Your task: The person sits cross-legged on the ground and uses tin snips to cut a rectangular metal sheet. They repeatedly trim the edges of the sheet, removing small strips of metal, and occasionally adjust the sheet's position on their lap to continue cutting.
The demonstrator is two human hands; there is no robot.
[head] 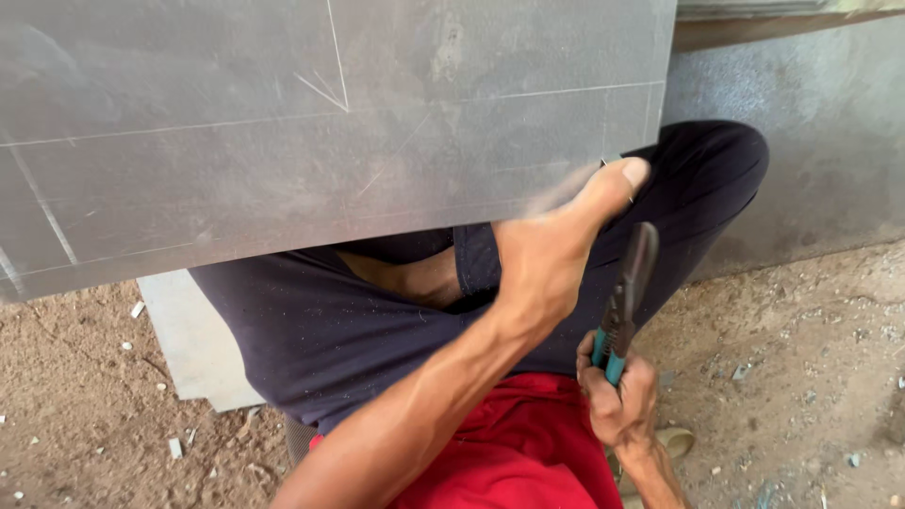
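Note:
A large grey metal sheet with scribed white lines rests across my knees, which are in dark trousers. My left hand grips the sheet's lower right edge, the thumb pressed on its face near the corner. My right hand is lower, by my red shirt. It is closed around the teal handles of metal snips. Their dark jaws point up toward the sheet's lower edge but stay just below it.
Another pale grey sheet lies on the dirt ground under my left leg. A grey wall panel stands at the right. Small chips and scraps litter the ground. A light sandal shows beside my right wrist.

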